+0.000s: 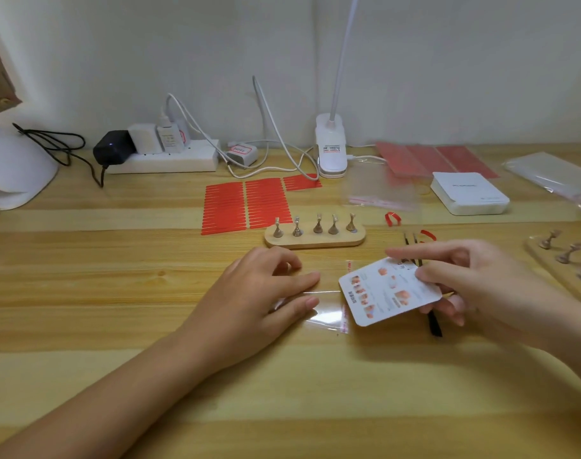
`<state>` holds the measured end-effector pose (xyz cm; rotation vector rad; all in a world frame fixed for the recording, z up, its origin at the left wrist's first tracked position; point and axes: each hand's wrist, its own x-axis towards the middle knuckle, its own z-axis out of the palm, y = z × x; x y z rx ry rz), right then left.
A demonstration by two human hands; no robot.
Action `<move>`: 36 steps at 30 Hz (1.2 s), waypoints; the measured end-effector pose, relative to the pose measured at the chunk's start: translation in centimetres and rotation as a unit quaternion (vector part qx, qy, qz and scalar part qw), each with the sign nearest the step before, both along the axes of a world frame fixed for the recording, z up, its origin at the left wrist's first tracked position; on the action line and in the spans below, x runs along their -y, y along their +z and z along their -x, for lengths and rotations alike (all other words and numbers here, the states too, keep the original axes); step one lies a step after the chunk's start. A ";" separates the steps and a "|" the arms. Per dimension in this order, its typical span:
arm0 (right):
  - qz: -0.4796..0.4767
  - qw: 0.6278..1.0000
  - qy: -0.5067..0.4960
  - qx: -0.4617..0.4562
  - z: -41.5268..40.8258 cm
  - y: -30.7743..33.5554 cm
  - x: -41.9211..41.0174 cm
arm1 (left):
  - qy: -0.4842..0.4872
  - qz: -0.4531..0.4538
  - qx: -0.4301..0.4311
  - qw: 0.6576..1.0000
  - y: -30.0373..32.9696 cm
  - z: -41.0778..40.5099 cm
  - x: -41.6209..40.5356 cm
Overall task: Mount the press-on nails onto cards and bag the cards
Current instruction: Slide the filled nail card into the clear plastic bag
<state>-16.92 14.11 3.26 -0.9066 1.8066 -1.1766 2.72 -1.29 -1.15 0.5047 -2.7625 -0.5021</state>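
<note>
With the left hand (pixel 266 289) flat on the clear plastic bag (pixel 325 313) and the right hand (pixel 464 286) pinching the white printed card (pixel 388 291), the card's corner may snag the bag's mouth.

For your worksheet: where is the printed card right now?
Head view, right of centre: the right hand holds the card at the clear bag mouth.

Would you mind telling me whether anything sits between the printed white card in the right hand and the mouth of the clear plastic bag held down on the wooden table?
Nothing visible does. The right hand pinches the printed white card just at the clear plastic bag mouth, which the left hand presses flat.
</note>
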 end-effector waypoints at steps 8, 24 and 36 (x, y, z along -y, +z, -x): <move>-0.009 0.998 0.044 -0.038 -1.0 0.1 0.4 | 0.003 -0.043 -0.018 0.999 -0.1 0.0 0.0; -0.043 0.995 0.082 0.030 -0.1 1.2 -0.3 | 0.011 -0.140 -0.044 0.989 0.2 0.1 0.1; -0.060 0.996 0.060 -0.011 -0.7 0.8 0.1 | 0.010 -0.139 -0.018 0.990 0.4 0.1 0.0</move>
